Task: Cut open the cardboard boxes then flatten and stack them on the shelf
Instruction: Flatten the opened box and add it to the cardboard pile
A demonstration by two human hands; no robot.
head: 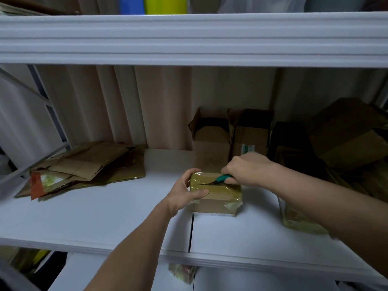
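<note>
On the white shelf board (105,217) sits a small brown cardboard box wrapped in yellowish tape (218,194). The left hand (186,193) holds its left end, thumb on top. The right hand (245,168) grips a green-handled cutter (222,177), its blade in the split tape seam. A pile of flattened brown cardboard (84,164) lies at left; two opened upright boxes (231,139) stand behind.

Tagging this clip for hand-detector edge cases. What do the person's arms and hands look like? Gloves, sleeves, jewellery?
Both arms are bare as far up as the frame shows: no sleeve on either forearm. The left hand and right hand are ungloved. No watch, bracelet or ring shows on the visible sides of wrists and fingers. No markings or tape on either arm.
</note>
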